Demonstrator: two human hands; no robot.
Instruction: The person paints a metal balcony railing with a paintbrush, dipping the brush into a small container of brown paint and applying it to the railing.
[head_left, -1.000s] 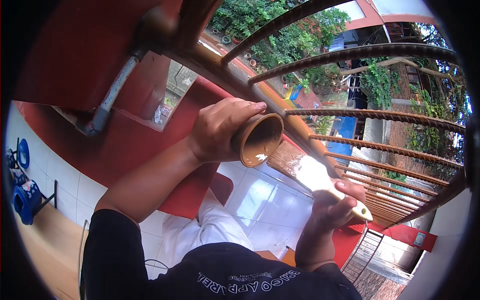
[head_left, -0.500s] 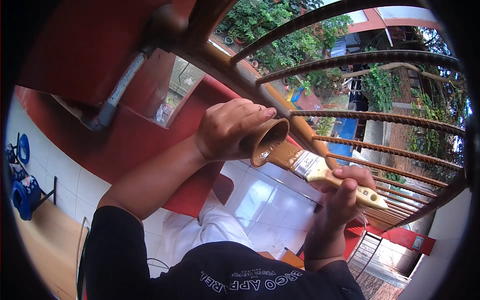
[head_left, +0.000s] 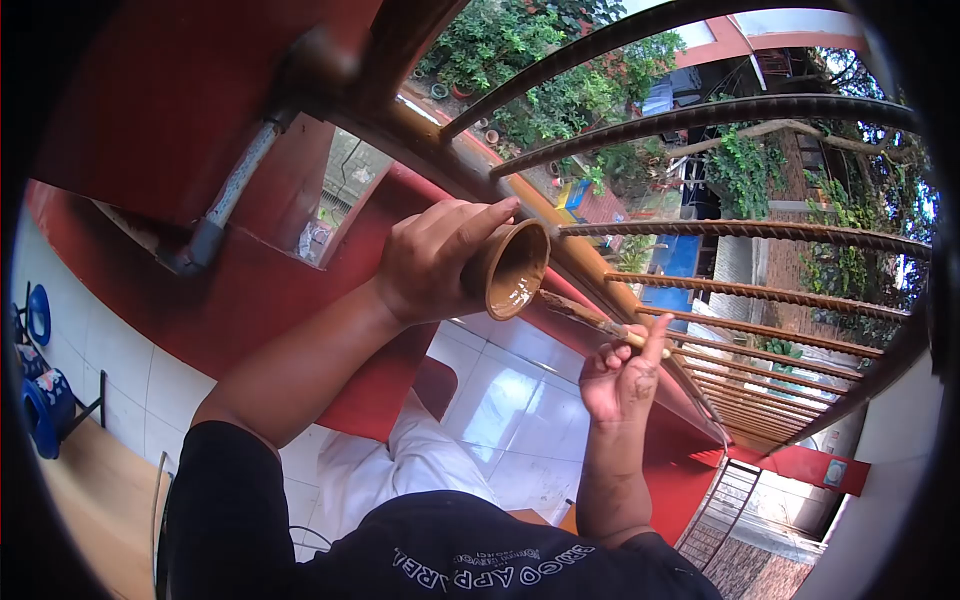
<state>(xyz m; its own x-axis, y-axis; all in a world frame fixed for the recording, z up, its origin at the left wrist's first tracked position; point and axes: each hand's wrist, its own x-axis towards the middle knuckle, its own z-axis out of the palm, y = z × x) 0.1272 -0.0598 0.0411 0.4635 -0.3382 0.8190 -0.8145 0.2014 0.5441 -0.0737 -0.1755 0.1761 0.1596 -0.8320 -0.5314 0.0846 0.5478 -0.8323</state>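
My left hand (head_left: 430, 258) is wrapped round a brown cup (head_left: 522, 262), which is tilted on its side with its mouth facing right. Wet brown paint shines inside the cup near the lower rim. To the right, my right hand (head_left: 622, 375) grips the handle of a paintbrush (head_left: 585, 315), its index finger stretched out. The brush is seen edge-on, with brown paint on its bristles, and their tip is close to the cup's rim. Just beyond both hands runs a brown rail (head_left: 545, 215).
Ribbed metal bars (head_left: 750, 232) run from the rail at the right, with plants outside. A red surface (head_left: 290, 300) lies under my left forearm. Blue stools (head_left: 45, 400) stand at the far left by a wooden surface (head_left: 100, 490).
The brush has left the cup's mouth and turned from its flat side to its edge. My right hand has moved left and its index finger now extends. The cup has shifted slightly left.
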